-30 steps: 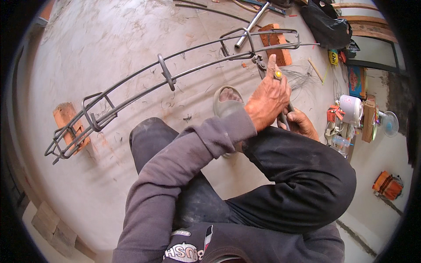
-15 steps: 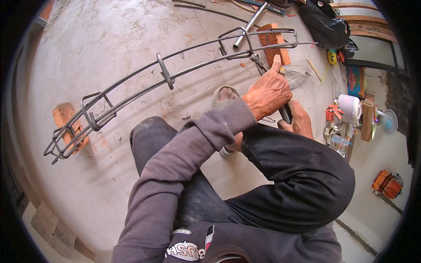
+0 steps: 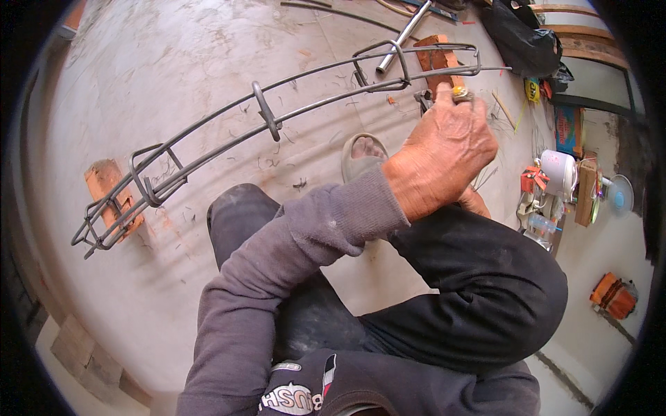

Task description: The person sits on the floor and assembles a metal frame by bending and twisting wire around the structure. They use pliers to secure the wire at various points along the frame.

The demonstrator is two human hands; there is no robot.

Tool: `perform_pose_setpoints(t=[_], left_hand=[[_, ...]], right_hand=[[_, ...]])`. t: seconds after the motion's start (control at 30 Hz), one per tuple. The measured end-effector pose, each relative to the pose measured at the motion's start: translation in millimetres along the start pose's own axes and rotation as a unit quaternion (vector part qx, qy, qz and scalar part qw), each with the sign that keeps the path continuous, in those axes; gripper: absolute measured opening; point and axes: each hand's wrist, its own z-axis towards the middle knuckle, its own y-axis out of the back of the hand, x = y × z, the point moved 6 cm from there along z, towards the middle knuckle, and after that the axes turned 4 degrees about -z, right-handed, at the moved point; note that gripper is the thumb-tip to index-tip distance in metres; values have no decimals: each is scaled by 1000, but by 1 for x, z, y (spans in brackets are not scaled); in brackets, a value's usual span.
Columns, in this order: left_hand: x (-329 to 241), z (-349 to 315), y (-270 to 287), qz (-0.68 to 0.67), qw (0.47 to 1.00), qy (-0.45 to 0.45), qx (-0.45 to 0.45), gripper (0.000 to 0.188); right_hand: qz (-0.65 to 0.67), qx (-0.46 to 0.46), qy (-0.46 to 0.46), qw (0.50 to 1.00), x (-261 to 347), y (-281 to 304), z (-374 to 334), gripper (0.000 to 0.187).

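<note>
A long curved frame of steel rods [image 3: 236, 111], with rectangular rod loops on it, rests on two bricks: a right one [image 3: 433, 59] and a left one [image 3: 107, 184]. My left hand [image 3: 444, 152], wearing a ring with a yellow stone, is raised just nearer than the frame's right end. Its fingers are curled, and whatever is between them is hidden. Under it my right hand [image 3: 474, 202] shows only in part, by my right knee, around the covered dark handles of the pincers. The metal head of the pincers [image 3: 423, 100] shows beside the right brick.
Thin wires [image 3: 503, 118] lie to the right of my hands. A metal tube [image 3: 404, 38] lies beyond the frame, near a black plastic bag [image 3: 520, 41]. A white pot-like appliance [image 3: 557, 168] and a small fan [image 3: 619, 195] stand at the right. My sandalled foot [image 3: 364, 154] is below the frame.
My left hand has come up and to the right, its extended index finger now curled in. It covers more of my right hand and the pincers. The view has shifted slightly.
</note>
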Motion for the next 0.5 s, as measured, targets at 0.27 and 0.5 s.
perform_pose_setpoints(t=[0.27, 0.5], left_hand=[[48, -39, -49, -203, 952, 200, 110, 58], [59, -77, -120, -674, 612, 402, 97, 52]], right_hand=[[-147, -101, 86, 980, -9, 24, 4, 52], [-443, -200, 268, 832, -17, 17, 26, 39]])
